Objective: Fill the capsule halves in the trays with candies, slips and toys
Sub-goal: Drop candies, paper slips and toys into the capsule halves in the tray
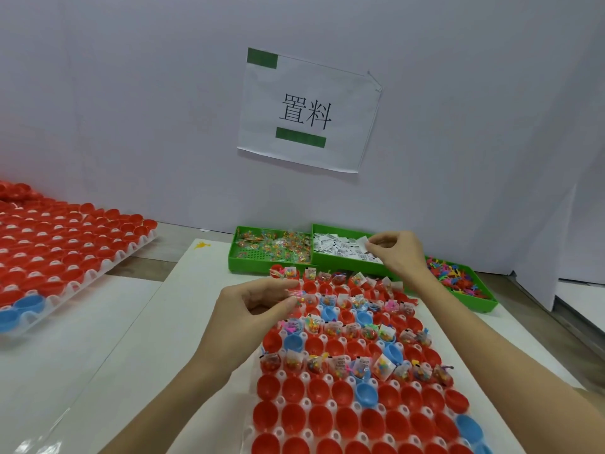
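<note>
Left hand (258, 301) pinching crinkly candy packet (299, 295), right hand (397, 253) pinching paper slip (364, 241)

Red and blue capsule halves (319, 393) upright in white tray (278, 432), far rows filled, slips (340, 249) heaped in green bin.

- Glossy red and blue plastic capsule halves (347, 417) sit in a translucent white plastic tray (304, 403).
- Green plastic bins (239, 257), smooth.
- Candy packets (278, 242): shiny clear film.
- Matt white paper slips (340, 247).
</note>
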`<act>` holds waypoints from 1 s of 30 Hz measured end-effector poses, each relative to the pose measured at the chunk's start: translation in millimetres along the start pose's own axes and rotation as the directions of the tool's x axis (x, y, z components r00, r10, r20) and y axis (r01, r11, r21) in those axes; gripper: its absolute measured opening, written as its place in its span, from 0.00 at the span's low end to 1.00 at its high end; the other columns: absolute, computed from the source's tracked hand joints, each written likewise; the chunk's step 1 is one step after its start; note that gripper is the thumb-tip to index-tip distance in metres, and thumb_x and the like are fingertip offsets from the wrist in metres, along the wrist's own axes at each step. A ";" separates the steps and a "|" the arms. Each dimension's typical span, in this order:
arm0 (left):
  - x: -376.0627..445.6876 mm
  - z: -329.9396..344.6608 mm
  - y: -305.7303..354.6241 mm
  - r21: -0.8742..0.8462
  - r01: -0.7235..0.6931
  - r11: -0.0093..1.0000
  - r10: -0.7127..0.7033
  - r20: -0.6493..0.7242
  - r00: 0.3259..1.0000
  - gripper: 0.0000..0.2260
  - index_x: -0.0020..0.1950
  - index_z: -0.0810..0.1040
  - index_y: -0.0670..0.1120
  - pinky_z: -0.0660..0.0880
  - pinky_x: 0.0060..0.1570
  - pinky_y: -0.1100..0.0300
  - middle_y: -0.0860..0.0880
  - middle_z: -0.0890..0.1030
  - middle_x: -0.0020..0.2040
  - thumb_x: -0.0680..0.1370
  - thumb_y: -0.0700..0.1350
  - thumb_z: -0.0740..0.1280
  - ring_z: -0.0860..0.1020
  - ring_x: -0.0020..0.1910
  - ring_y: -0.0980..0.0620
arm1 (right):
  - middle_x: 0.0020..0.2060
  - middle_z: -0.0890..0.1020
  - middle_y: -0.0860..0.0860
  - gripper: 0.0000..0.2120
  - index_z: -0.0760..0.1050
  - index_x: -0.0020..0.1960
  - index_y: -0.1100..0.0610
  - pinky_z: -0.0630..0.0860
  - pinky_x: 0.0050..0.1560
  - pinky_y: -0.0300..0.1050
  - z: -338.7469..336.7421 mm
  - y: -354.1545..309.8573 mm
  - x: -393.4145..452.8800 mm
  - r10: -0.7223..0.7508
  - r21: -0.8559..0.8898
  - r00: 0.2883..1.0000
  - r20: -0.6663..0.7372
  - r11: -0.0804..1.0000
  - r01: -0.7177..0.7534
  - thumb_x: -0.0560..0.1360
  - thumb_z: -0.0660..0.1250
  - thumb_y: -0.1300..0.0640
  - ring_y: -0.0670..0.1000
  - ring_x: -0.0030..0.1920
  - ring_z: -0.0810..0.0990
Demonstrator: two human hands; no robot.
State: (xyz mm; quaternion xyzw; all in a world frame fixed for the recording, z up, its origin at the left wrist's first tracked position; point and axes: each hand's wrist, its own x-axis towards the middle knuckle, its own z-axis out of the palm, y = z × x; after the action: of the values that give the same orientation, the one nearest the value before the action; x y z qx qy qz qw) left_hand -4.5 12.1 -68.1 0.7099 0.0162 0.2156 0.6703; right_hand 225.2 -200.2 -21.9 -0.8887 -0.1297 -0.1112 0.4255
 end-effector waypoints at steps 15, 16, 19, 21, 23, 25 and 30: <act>-8.4 15.7 1.2 -0.187 0.159 0.969 -0.138 0.122 0.983 0.06 0.47 0.86 0.41 0.83 0.52 0.57 0.42 0.87 0.48 0.74 0.42 0.77 0.87 0.48 0.42 | 0.38 0.88 0.50 0.01 0.86 0.46 0.53 0.80 0.43 0.34 -5.1 -37.0 -168.9 -0.154 0.451 0.949 0.274 0.893 0.015 0.75 0.76 0.57 0.48 0.41 0.87; -8.6 16.6 0.8 -0.199 0.172 0.965 -0.147 0.137 0.980 0.06 0.48 0.86 0.41 0.83 0.52 0.58 0.43 0.87 0.50 0.74 0.43 0.77 0.87 0.50 0.43 | 0.38 0.88 0.50 0.01 0.86 0.46 0.54 0.80 0.43 0.34 -5.7 -36.8 -169.3 -0.151 0.459 0.956 0.253 0.888 0.019 0.75 0.76 0.58 0.47 0.41 0.88; -9.4 19.4 -0.4 -0.228 0.198 0.953 -0.163 0.163 0.973 0.07 0.47 0.87 0.43 0.81 0.52 0.63 0.45 0.87 0.54 0.73 0.44 0.77 0.86 0.54 0.47 | 0.38 0.88 0.48 0.01 0.87 0.46 0.52 0.81 0.44 0.35 -6.2 -35.8 -171.5 -0.157 0.464 0.960 0.234 0.885 0.031 0.75 0.76 0.57 0.47 0.41 0.87; -10.4 21.5 -1.3 -0.258 0.210 0.943 -0.174 0.156 0.972 0.09 0.48 0.87 0.42 0.81 0.52 0.63 0.45 0.87 0.53 0.72 0.46 0.78 0.86 0.54 0.47 | 0.39 0.88 0.49 0.03 0.87 0.47 0.51 0.80 0.44 0.35 -6.0 -35.1 -174.6 -0.195 0.489 0.947 0.257 0.871 0.047 0.76 0.75 0.57 0.47 0.42 0.87; -11.5 23.8 -1.8 -0.291 0.231 0.929 -0.200 0.131 0.971 0.11 0.48 0.88 0.42 0.81 0.50 0.63 0.43 0.87 0.50 0.70 0.47 0.78 0.86 0.52 0.45 | 0.40 0.88 0.50 0.05 0.87 0.50 0.52 0.81 0.45 0.36 -5.3 -33.8 -177.9 -0.234 0.512 0.932 0.278 0.857 0.062 0.78 0.72 0.58 0.48 0.43 0.87; -13.8 26.9 -2.0 -0.297 0.236 0.925 -0.218 0.093 0.972 0.13 0.48 0.88 0.44 0.81 0.48 0.64 0.42 0.87 0.48 0.68 0.50 0.78 0.86 0.50 0.45 | 0.42 0.88 0.49 0.05 0.86 0.52 0.51 0.82 0.46 0.39 -3.5 -32.5 -181.1 -0.255 0.518 0.928 0.270 0.852 0.083 0.79 0.71 0.57 0.48 0.44 0.87; -19.5 33.3 0.8 -0.161 0.168 0.973 -0.155 0.088 0.984 0.11 0.49 0.87 0.48 0.82 0.48 0.64 0.45 0.87 0.47 0.69 0.50 0.78 0.86 0.49 0.48 | 0.42 0.87 0.46 0.03 0.85 0.49 0.48 0.84 0.49 0.44 1.0 -28.1 -184.8 -0.257 0.472 0.947 0.194 0.870 0.140 0.77 0.75 0.55 0.48 0.45 0.86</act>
State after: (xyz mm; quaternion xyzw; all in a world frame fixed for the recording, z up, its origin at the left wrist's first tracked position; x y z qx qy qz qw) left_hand -11.4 -25.5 -73.2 0.6549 0.0304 0.1342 0.7431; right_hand 42.1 -207.5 -58.9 -0.7537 -0.2960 -0.0082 0.5868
